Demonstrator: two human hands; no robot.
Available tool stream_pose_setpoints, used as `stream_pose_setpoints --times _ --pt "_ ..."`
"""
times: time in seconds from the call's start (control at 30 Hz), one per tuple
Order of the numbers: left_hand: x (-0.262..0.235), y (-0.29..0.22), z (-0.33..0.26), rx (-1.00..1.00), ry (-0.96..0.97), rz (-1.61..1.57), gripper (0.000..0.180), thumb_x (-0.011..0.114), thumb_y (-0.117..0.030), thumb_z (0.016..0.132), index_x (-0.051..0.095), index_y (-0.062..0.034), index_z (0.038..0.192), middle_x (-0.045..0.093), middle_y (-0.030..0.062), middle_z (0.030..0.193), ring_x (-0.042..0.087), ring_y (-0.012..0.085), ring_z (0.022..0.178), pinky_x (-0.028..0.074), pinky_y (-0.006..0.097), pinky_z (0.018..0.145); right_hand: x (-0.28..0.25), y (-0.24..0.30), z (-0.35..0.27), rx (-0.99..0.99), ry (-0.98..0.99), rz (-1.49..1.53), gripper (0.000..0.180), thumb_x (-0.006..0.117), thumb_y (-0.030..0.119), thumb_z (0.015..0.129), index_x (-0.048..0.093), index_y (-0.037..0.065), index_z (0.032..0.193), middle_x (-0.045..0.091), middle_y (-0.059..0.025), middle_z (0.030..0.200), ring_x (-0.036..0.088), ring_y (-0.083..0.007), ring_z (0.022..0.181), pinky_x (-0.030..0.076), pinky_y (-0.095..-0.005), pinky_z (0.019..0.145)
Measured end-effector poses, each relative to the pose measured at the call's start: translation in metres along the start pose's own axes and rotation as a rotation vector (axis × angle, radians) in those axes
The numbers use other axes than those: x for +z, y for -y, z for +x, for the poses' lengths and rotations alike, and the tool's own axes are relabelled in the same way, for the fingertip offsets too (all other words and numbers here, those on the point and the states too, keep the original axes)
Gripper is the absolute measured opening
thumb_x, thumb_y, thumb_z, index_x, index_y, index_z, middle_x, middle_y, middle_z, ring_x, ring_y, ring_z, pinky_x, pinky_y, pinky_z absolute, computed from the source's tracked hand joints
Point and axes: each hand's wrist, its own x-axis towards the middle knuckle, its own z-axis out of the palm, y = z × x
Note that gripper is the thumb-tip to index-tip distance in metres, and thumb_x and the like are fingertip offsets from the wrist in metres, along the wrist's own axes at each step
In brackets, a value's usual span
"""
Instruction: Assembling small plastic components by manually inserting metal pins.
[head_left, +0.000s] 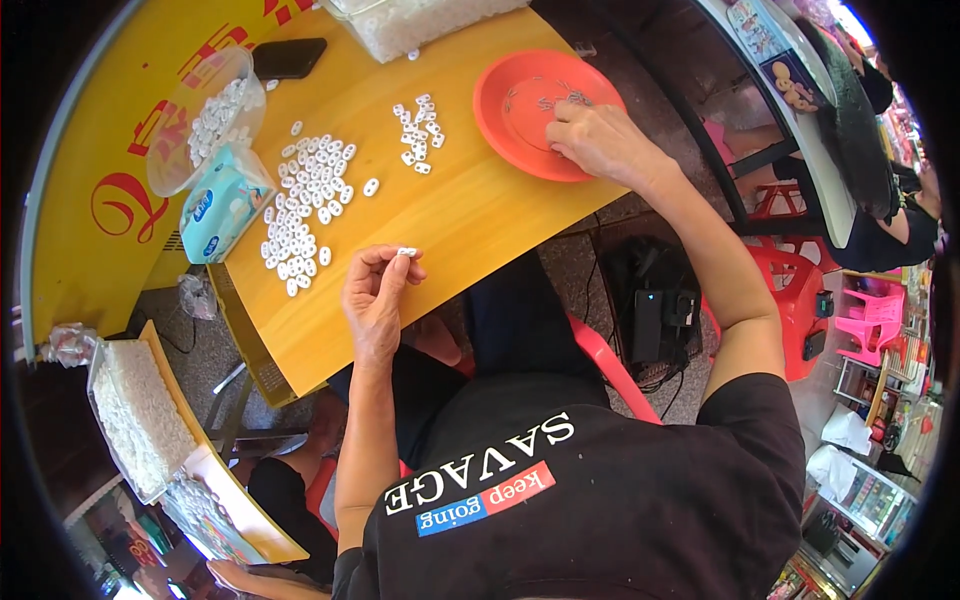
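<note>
My left hand [375, 295] is near the front edge of the table, with thumb and fingertips pinched on a small white plastic piece [406, 252]. Inside the shallow red basin [505, 130], my right hand [605, 145] has its fingertips drawn together at the bottom. Whatever they pinch is hidden. Small grey metal pieces [560, 100] lie in the basin just beyond those fingers. Many white oval pieces with two dark holes [312, 175] are spread in a loose pile left of centre. A smaller group of white pieces [418, 130] lies between that pile and the basin.
On the left stand a clear bowl [212, 120] of white pieces and a teal tissue pack [225, 205]. A black phone [290, 58] lies behind them. At the far edge is a clear tub [420, 25] of white pieces. Another person's arm [270, 580] shows at lower left.
</note>
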Motion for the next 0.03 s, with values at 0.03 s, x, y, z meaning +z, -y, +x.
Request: stream_pose_setpoints --times 0.03 --pt "-0.0006 0.0001 -0.0005 -0.001 -0.001 -0.004 0.011 0.061 -0.007 0.097 0.060 -0.0028 0.107 0.067 0.0107 0.101 0.063 0.0137 0.080 0.049 0.026 0.076 0.0005 -0.0005 0.0024 -0.009 0.026 -0.004 0.012 0.064 0.015 0.083 0.064 0.003 0.081 0.063 -0.0186 0.097 0.066 -0.0381 0.083 0.052 -0.0483 0.070"
